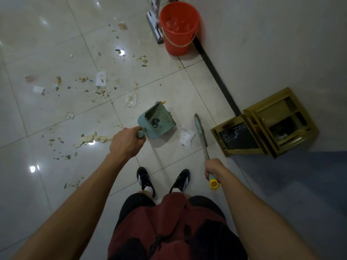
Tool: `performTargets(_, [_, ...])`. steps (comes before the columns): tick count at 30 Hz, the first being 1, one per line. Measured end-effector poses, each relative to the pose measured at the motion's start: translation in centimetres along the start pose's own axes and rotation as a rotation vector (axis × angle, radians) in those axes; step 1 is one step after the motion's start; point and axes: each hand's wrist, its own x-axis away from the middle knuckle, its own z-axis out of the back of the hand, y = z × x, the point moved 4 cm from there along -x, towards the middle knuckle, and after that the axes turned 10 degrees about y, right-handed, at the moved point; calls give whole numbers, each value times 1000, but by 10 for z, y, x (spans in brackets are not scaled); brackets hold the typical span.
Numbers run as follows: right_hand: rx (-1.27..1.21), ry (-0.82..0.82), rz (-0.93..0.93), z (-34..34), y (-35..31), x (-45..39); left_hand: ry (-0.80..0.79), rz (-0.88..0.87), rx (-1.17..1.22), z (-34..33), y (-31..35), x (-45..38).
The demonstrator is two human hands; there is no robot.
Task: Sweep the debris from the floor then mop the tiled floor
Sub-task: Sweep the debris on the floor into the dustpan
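- The sweeping is at an early stage, by my reading: most of the debris lies scattered over the tiled floor, out to the left of and beyond the person, as crumbs, small stones, paper scraps and a smeared pale patch.
- The left hand grips the handle of the green dustpan, fingers curled round it. The pan sits on or just above the floor ahead of the feet, and something small and dark already lies in it.
- The right hand is wrapped round the upper end of the broom, just above its yellow cap. The broom head points forward, near the floor, to the right of the pan.
- A crumpled white paper lies between the pan and the broom head; I judge it the likeliest piece to be gathered next.
- A gold-framed waste bin stands by the wall on the right, close enough for emptying the pan.
- Mopping has not begun: the mop leans beside the orange bucket at the far wall, both untouched. Whether the bucket holds water I cannot tell; something glints inside.
- Left to do: nearly all the sweeping, then the whole mopping.
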Motion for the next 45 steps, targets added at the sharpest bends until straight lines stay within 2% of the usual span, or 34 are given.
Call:
performTargets(2, [115,-47,17,-10,-11,-1,-14,-15,2,2,-8,-1])
performTargets(3, [86,-43,19,-17,-13,-2,-21,-24,9,3,-13,-2])
performTargets(7, [-446,-47,-166,-52,-33,14,-40,-21,34,11,-44,-6])
performTargets(8, [-494,-45,-170,-58,-44,17,-44,-18,36,13,-53,-6])
performTargets(14, [-549,-106,-117,-92,-127,37,-59,9,53,26,-114,-7])
performTargets(21, [-498,-167,-59,-133,-221,36,-58,116,33,45,-198,-4])
performTargets(30, [-469,-223,-60,-162,-305,43,-41,261,29,56,-282,14])
performTargets(37, [-573,-261,-18,-164,-308,42,-7,306,22,56,-291,27])
performTargets(45, [-659,-176,26,-109,-233,41,29,276,12,54,-231,31])
